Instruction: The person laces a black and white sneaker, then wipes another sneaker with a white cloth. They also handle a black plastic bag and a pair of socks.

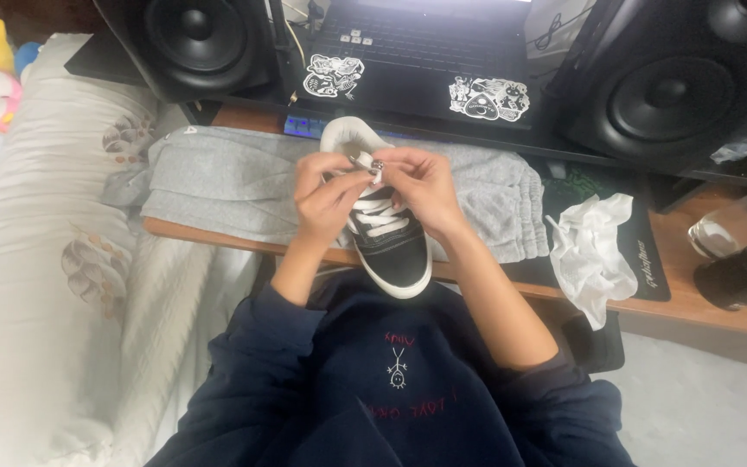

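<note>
Both hands on sneaker laces.
Left hand and right hand fingertips pinch the white lace; black sneaker sits directly beneath them on grey cloth.

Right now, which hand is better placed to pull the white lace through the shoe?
Probably the right hand: its fingertips pinch the white lace near the top of the black shoe. The left hand lies against the shoe's side, more steadying it. Both are close, so the difference is small.

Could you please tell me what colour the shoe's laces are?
White laces on a black shoe, head view.
</note>
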